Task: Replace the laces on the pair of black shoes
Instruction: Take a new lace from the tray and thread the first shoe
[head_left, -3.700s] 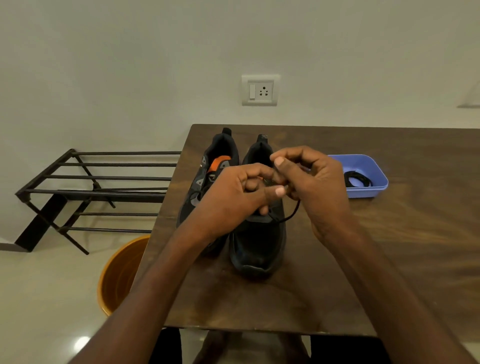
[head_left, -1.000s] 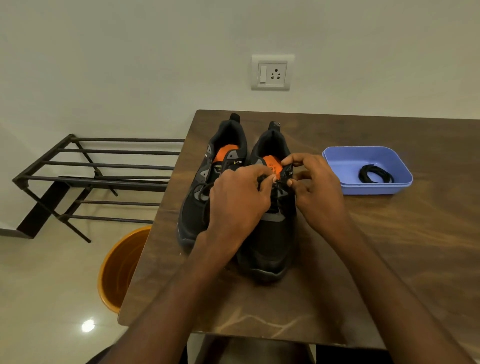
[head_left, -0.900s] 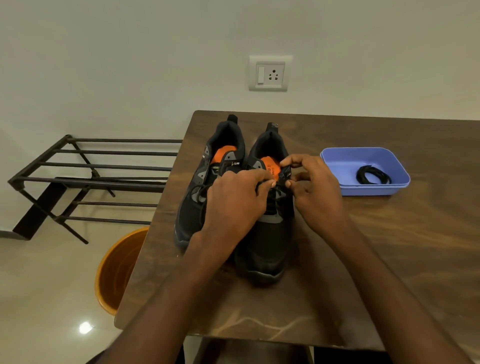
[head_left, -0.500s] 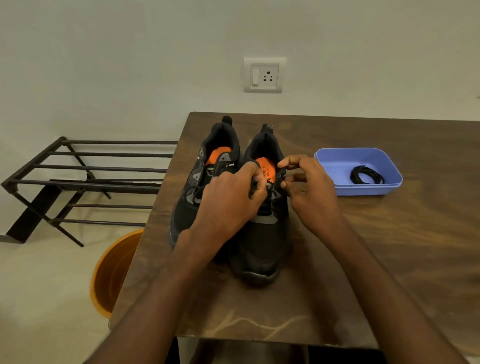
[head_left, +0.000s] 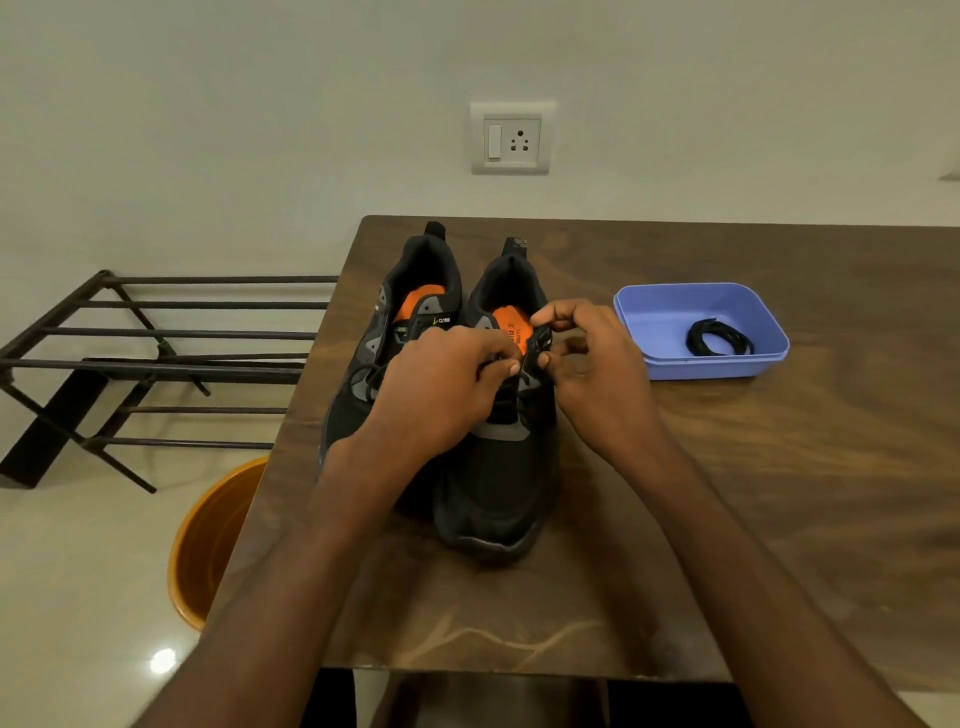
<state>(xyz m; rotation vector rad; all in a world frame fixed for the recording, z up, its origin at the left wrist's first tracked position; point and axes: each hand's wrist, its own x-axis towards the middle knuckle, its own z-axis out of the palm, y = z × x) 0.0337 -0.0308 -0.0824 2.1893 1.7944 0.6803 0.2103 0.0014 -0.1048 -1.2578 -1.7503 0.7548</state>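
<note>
Two black shoes with orange insoles stand side by side on the brown table (head_left: 779, 493), toes toward me. My left hand (head_left: 441, 395) and my right hand (head_left: 597, 374) meet over the top eyelets of the right shoe (head_left: 498, 483). Both hands pinch its black lace (head_left: 532, 358) near the tongue. The left shoe (head_left: 400, 322) is partly hidden behind my left hand; its lace is threaded. A coiled black lace (head_left: 719, 338) lies in the blue tray (head_left: 660, 317) to the right of the shoes.
An orange bucket (head_left: 208, 540) stands on the floor at the table's left edge. A black metal rack (head_left: 156, 364) sits against the wall on the left. A wall socket (head_left: 511, 137) is above the table's far edge.
My hands have dropped from a raised hold on the lace down to the shoe's top eyelets. Over the last second they stay there with only small finger movement.
</note>
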